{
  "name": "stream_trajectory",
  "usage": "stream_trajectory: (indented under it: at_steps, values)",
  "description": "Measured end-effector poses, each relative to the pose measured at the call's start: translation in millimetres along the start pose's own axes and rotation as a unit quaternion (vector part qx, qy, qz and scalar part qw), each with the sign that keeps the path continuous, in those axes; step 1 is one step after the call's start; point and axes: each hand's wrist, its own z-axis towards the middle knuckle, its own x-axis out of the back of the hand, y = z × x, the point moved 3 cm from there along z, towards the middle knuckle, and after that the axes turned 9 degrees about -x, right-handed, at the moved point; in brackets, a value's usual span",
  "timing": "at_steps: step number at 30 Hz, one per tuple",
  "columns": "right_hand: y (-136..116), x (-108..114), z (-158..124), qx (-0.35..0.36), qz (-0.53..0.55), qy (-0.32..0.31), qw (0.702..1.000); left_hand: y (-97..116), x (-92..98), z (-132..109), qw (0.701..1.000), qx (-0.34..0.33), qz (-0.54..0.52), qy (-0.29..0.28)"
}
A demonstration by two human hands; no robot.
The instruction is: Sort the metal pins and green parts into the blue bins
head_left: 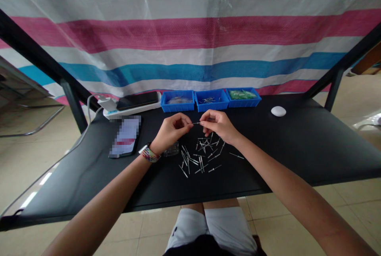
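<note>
My left hand (172,130) and my right hand (216,126) meet above the black table (297,149). Both pinch the ends of one thin metal pin (196,122) held level between them. Below the hands lies a scatter of several similar silver pins (201,156) on the table top. A small clear bag (172,149) rests under my left wrist, which wears a coloured woven band.
Three blue bins (210,100) stand in a row at the back; one holds pins, one green parts. A phone (125,141) lies at the left, another phone on a white power strip (131,104) behind it. A white round object (278,111) sits at the right.
</note>
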Motion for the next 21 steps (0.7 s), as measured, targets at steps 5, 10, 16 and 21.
stream_trajectory:
  at_steps: [5, 10, 16, 21]
  values:
    - [0.7, 0.1, 0.0, 0.008, -0.009, 0.006, 1.000, 0.9, 1.2, -0.6, 1.000, 0.016, -0.011, -0.009]
    - [0.2, -0.1, -0.1, 0.021, -0.022, 0.016, 0.999, 1.2, 1.9, -0.4, 0.999, 0.028, -0.005, -0.031]
    - [0.1, 0.6, -0.2, 0.017, -0.018, 0.022, 0.999, 2.1, 1.6, -0.8, 1.000, 0.019, -0.007, -0.017]
    - [1.1, 1.2, -0.2, -0.016, -0.003, 0.013, 1.000, 2.3, 1.8, -0.7, 1.000, 0.006, -0.004, 0.002]
